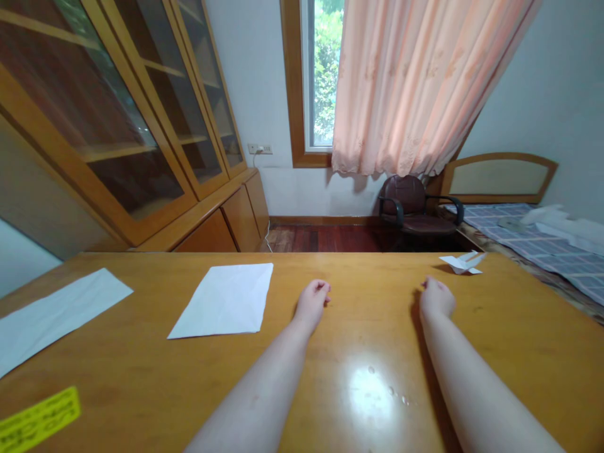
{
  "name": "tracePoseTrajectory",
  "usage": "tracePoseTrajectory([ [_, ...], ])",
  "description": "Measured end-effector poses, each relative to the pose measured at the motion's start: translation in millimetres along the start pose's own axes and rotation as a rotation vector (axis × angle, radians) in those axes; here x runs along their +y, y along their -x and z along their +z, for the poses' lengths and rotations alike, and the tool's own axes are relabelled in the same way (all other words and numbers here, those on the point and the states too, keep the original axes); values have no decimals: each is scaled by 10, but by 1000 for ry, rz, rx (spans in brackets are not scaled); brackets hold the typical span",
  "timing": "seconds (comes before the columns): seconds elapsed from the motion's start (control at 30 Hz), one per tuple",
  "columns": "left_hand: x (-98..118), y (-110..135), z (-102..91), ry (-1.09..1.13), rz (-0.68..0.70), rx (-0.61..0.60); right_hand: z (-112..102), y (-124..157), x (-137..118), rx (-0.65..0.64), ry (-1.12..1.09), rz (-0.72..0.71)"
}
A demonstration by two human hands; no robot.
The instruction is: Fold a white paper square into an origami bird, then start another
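Head view: nearest, on the near side of the left hand (312, 301) and well out to its left, a yellow note (40, 415) lies on the tabletop (368, 302), cut off by the picture's edge, its writing too blurred to read. A few spots (404, 400) mark the wood on the near side of the fingers, between the two hands. Left of the left fingers, near but apart, lies a flat white sheet (229, 301); whether it is one layer or doubled is hard to make out. Farther left, a long paper (61, 314) runs out of view. The fingers of both hands curl in loosely with nothing visible in them, though the palms are hidden. Just beyond the right hand (436, 299) and slightly right of its fingers, untouched, sits a folded paper (462, 262). That piece looks shaped, its folding seemingly done; the sheet and the long paper lie flat, apparently unshaped. Past the tabletop, beyond the fingers, stand a cabinet (198, 189) to the left, and a chair (410, 198) and a bed (528, 239) to the right; the white item (570, 226) on the bed is unclear. Farther still, a curtain (415, 88) partly covers the window (328, 82).
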State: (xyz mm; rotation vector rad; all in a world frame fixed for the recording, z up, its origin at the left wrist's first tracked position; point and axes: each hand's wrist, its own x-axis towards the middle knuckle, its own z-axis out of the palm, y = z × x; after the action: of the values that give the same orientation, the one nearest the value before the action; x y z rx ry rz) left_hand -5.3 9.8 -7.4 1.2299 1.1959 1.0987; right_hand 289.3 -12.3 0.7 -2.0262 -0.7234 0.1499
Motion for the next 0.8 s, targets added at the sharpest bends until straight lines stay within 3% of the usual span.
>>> tracePoseTrajectory([
  [0.1,-1,7,-1,-4,-9,-8,133,293,-118,-348,213,-57],
  [0.2,-15,16,12,23,-3,-10,165,361,-249,-505,438,-226],
  [0.27,-26,21,21,20,-6,-20,161,338,-310,-586,455,-302],
  [0.37,-36,25,26,0,-14,-35,162,326,-353,-571,485,-277],
  [0.5,-23,26,24,-12,-15,-33,178,380,-372,-595,530,-378],
  [0.8,17,63,11,-131,47,0,172,384,-387,-599,512,-352],
])
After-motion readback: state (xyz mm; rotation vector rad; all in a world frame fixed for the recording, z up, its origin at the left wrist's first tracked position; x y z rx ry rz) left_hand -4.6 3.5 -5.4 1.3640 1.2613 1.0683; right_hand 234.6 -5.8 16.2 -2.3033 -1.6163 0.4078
